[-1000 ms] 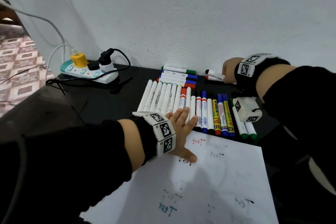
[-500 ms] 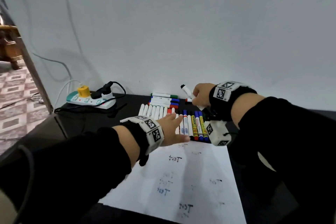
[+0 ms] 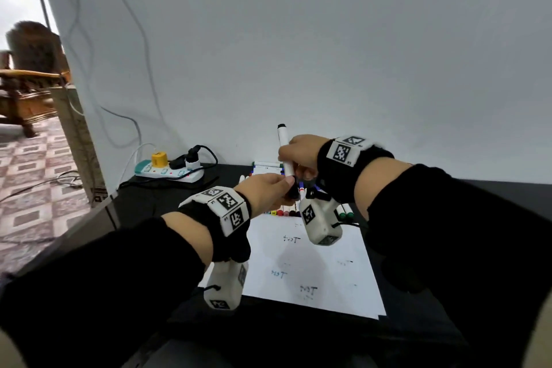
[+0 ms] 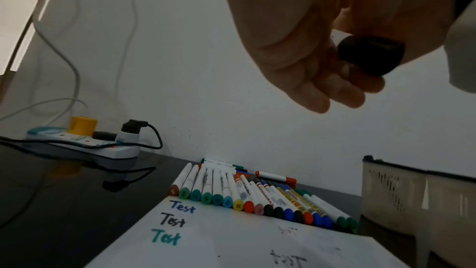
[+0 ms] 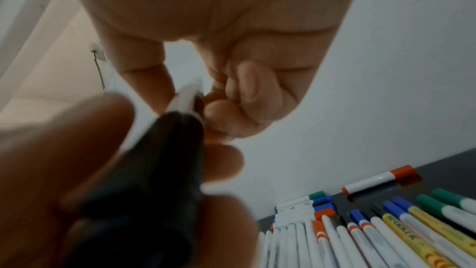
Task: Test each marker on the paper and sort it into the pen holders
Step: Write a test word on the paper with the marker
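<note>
Light, stiff, slick white marker (image 3: 283, 149): right hand (image 3: 301, 152) wraps its barrel, left hand (image 3: 263, 191) pinches the snug black cap (image 4: 371, 55) near the paper's (image 3: 328, 284) far edge

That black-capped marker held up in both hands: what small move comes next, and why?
Probably pull the black cap straight off. The right hand grips the white marker by its barrel above the paper, and the left hand pinches the cap, which looks still seated. The tip must be bared before a test stroke can be written.
</note>
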Demonstrator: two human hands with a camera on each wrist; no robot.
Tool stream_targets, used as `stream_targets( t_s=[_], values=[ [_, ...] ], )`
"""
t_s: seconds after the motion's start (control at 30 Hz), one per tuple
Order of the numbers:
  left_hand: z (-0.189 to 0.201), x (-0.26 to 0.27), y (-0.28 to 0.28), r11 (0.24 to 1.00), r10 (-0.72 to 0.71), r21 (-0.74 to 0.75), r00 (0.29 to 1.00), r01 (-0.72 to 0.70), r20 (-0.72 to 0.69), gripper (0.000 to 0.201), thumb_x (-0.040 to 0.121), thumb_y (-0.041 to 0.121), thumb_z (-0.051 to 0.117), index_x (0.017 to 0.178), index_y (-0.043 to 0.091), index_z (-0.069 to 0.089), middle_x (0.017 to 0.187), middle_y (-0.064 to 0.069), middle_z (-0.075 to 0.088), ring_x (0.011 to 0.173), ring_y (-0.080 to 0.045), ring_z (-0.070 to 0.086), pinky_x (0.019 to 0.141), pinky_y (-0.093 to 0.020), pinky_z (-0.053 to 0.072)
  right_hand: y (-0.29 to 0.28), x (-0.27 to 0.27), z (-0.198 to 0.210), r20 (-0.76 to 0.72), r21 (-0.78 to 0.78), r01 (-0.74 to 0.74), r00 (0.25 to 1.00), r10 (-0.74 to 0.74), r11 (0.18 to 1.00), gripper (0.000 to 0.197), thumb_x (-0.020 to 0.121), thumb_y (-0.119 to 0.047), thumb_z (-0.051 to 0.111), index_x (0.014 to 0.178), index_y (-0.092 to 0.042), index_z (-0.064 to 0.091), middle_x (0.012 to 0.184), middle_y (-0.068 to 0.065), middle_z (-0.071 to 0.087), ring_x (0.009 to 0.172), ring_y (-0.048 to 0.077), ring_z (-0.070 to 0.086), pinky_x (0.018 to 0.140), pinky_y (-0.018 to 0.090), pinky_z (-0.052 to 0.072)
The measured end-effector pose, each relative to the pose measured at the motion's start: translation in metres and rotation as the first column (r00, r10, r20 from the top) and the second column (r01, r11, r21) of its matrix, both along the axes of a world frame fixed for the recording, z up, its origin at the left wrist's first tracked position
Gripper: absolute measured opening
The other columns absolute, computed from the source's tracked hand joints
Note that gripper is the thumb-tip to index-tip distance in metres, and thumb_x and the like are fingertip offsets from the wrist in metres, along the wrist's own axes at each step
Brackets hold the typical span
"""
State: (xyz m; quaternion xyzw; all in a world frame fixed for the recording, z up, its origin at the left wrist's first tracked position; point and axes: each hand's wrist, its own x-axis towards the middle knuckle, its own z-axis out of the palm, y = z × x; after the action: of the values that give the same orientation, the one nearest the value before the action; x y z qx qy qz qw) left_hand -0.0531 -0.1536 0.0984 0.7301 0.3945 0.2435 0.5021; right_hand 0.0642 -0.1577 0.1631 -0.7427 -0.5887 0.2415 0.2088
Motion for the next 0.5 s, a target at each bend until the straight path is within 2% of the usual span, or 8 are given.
stream_targets(
  t_s=[0.07, 0.13, 0.17, 0.23, 0.27, 0.37, 0.5],
  values=[
    [0.002, -0.005, -0.005, 0.999, 0.016, -0.034, 0.998, -0.014, 0.058, 0.021, 0.098, 0.031, 0.043, 0.091, 0.017, 0.058, 0.085, 0.001, 0.064, 0.085, -0.014, 0.063, 0.088, -0.027, 0.048, -0.006, -0.007, -0.001, -0.076, 0.017, 0.040, 0.996, -0.038, 0.999, 0.024, 0.089, -0.022, 0.049, 0.069, -0.007, 0.049, 0.053, 0.008, 0.049, 0.040, 0.019, 0.040, 0.045, 0.021, 0.032],
    [0.002, -0.009, -0.008, 0.998, 0.043, -0.057, 0.996, -0.039, 0.074, 0.023, 0.097, 0.030, 0.045, 0.093, 0.013, 0.060, 0.079, 0.000, 0.060, 0.076, -0.009, 0.060, 0.089, -0.028, 0.048, -0.012, -0.013, -0.003, -0.157, 0.040, 0.100, 0.983, -0.093, 0.994, 0.027, 0.089, -0.022, 0.047, 0.067, -0.007, 0.048, 0.052, 0.007, 0.046, 0.040, 0.018, 0.038, 0.045, 0.021, 0.030],
    [0.001, -0.011, -0.008, 0.997, 0.053, -0.061, 0.996, -0.049, 0.069, 0.025, 0.097, 0.030, 0.046, 0.099, 0.010, 0.060, 0.075, 0.000, 0.058, 0.071, -0.007, 0.058, 0.085, -0.027, 0.050, -0.015, -0.015, -0.004, -0.189, 0.050, 0.134, 0.974, -0.122, 0.990, 0.027, 0.088, -0.023, 0.047, 0.065, -0.007, 0.048, 0.052, 0.006, 0.045, 0.041, 0.018, 0.037, 0.045, 0.021, 0.029],
    [-0.001, -0.016, -0.010, 0.996, 0.066, -0.057, 0.997, -0.064, 0.050, 0.028, 0.097, 0.030, 0.046, 0.108, 0.009, 0.060, 0.068, 0.001, 0.052, 0.063, -0.006, 0.053, 0.070, -0.018, 0.050, -0.018, -0.017, -0.010, -0.250, 0.076, 0.201, 0.952, -0.177, 0.977, 0.028, 0.086, -0.026, 0.048, 0.064, -0.008, 0.049, 0.053, 0.005, 0.044, 0.044, 0.019, 0.037, 0.048, 0.023, 0.029],
    [-0.001, -0.019, -0.012, 0.996, 0.070, -0.060, 0.996, -0.067, 0.049, 0.026, 0.097, 0.030, 0.045, 0.105, 0.011, 0.061, 0.067, 0.002, 0.050, 0.062, -0.006, 0.052, 0.066, -0.015, 0.047, -0.020, -0.018, -0.013, -0.276, 0.094, 0.232, 0.940, -0.198, 0.968, 0.029, 0.084, -0.029, 0.048, 0.063, -0.009, 0.050, 0.055, 0.005, 0.045, 0.046, 0.020, 0.038, 0.051, 0.025, 0.030],
    [0.001, -0.025, -0.014, 0.992, 0.084, -0.103, 0.994, -0.076, 0.070, 0.025, 0.099, 0.028, 0.042, 0.085, 0.016, 0.059, 0.071, 0.001, 0.049, 0.064, -0.009, 0.051, 0.074, -0.019, 0.046, -0.022, -0.018, -0.020, -0.308, 0.141, 0.310, 0.916, -0.256, 0.940, 0.032, 0.083, -0.036, 0.048, 0.063, -0.011, 0.050, 0.056, 0.004, 0.049, 0.048, 0.021, 0.042, 0.053, 0.028, 0.032],
    [0.007, -0.031, -0.018, 0.986, 0.074, -0.155, 0.992, -0.058, 0.100, 0.028, 0.099, 0.031, 0.040, 0.084, 0.016, 0.059, 0.071, 0.001, 0.050, 0.062, -0.011, 0.051, 0.069, -0.019, 0.048, -0.023, -0.017, -0.026, -0.350, 0.180, 0.341, 0.899, -0.264, 0.923, 0.034, 0.087, -0.035, 0.046, 0.064, -0.010, 0.050, 0.056, 0.002, 0.049, 0.050, 0.020, 0.043, 0.057, 0.029, 0.035]
  ],
)
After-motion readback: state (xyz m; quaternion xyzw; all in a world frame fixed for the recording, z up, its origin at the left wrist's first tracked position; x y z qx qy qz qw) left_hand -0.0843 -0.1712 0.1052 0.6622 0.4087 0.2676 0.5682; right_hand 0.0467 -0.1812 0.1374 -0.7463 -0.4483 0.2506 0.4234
